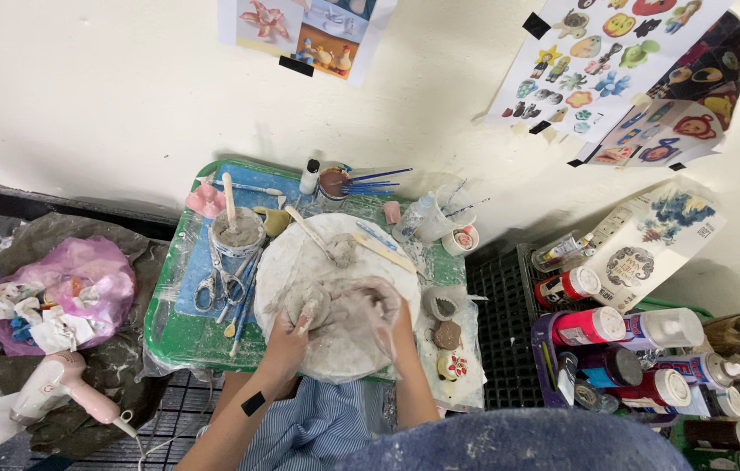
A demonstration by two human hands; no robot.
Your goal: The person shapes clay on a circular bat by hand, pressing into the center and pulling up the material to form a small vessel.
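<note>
Picture sheet [304, 26], top centre of frame, taped to wall: pink and blue figures. Sticker-like sheet [601, 61], upper right: many small colourful shapes on white. Dark sheet [702, 83] beside it, far upper right. White card [654, 244], right, blue patches, round dark emblem. Paint bottles [640, 349], lower right, red and pink labels.

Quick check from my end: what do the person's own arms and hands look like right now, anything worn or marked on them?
Both forearms are bare, no sleeves, gloves or watch in view. The left hand and right hand are smeared with grey wet clay. A small black rectangular patch sits on the left forearm. Rings cannot be made out.
</note>
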